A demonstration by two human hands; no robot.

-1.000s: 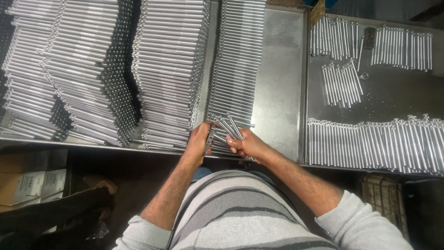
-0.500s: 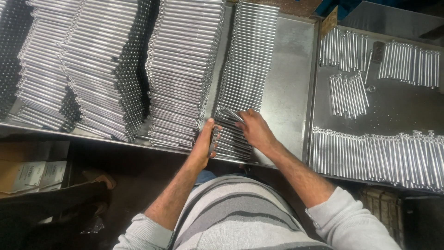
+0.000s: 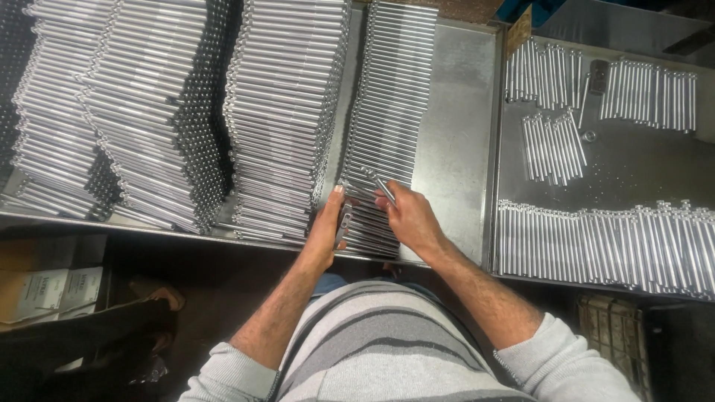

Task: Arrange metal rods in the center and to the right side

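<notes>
Both forearms reach forward to the near edge of the steel bench (image 3: pixel 454 149). The left hand (image 3: pixel 328 231) lies flat, fingers extended, holding nothing, against the near end of a single-layer row of metal rods (image 3: pixel 391 112). The right hand (image 3: pixel 410 216) pinches a few rods (image 3: pixel 381 186), slim, bright and tilted, above that row. Bare bench surface lies just right of the row, up to a raised divider edge.

We see bright light from above on the metal rods (image 3: pixel 283 112) & tray (image 3: pixel 454 134); they shine w/ soft glare. Under the table it's dark, lots of shadow. Pic is mostly sharp, edges bend a bit, hands slightly blurry.
</notes>
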